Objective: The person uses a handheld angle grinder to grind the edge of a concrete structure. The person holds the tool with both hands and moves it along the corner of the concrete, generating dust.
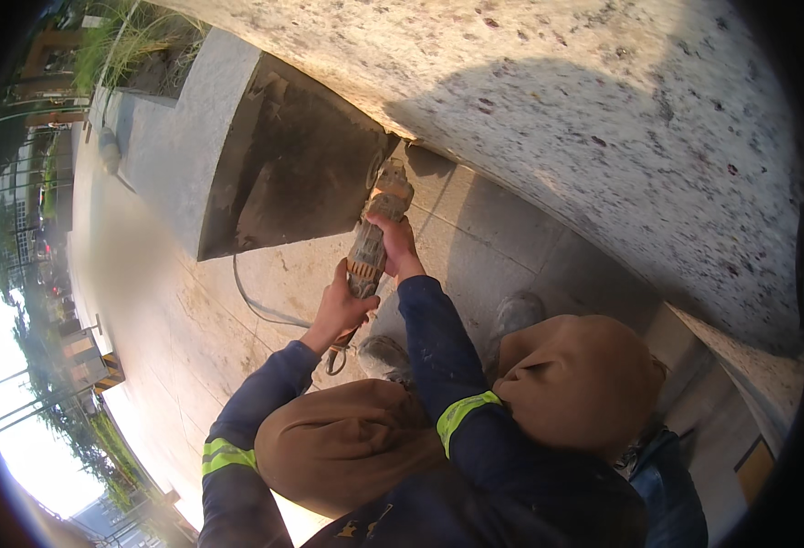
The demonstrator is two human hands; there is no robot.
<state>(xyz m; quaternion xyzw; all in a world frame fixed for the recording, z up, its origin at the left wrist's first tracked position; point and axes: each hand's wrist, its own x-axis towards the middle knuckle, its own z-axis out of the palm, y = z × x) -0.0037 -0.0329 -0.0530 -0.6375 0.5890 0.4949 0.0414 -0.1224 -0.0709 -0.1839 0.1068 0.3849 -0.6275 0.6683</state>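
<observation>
Grinder: held aloft between both hands, body slanting from its head at the upper right to its rear end at the lower left
Right grip: clamped on the grinder's forward body, just behind the head, thumb laid across the top
Left grip: clamped on the rear of the grinder, below and left of the right grip, fingers wrapped around the casing
Grinder to grip: head stands out beyond the right grip; tail end shows past the left grip
Head: right up at the dark side of the block, near the corner beside the granite; whether it touches, I cannot tell
Cord: curves over the floor from the block's lower edge toward the left grip
Shoes: dusty, on the floor either side of the right sleeve
Knees: bent, in brown cloth, one on each side of the right sleeve
Sleeves: dark blue, each with a yellow-green band
</observation>
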